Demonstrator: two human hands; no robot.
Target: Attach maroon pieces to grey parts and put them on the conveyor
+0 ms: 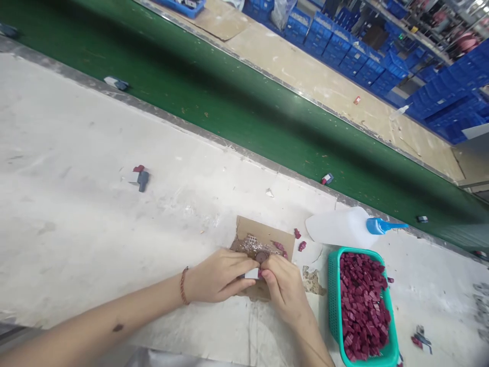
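Note:
My left hand (223, 275) is closed on a small block with a white face (251, 273), over a stained piece of cardboard (267, 232). Against the block's right end my right hand (284, 288) is pinched, with a bit of dark red plastic showing at its fingertips. A brown round spot (261, 256) lies just beyond the fingertips. Several dark red pieces (280, 247) rest on the cardboard near the right hand. The fingers hide most of the block.
To the right, a teal basket (334, 300) holds many dark red pieces. Behind it lies a white bottle (340, 227) with a blue nozzle. A green conveyor belt (229, 117) carries small assembled parts. Another part (141, 179) sits on the table at left. Blue bins (324, 35) line the far side.

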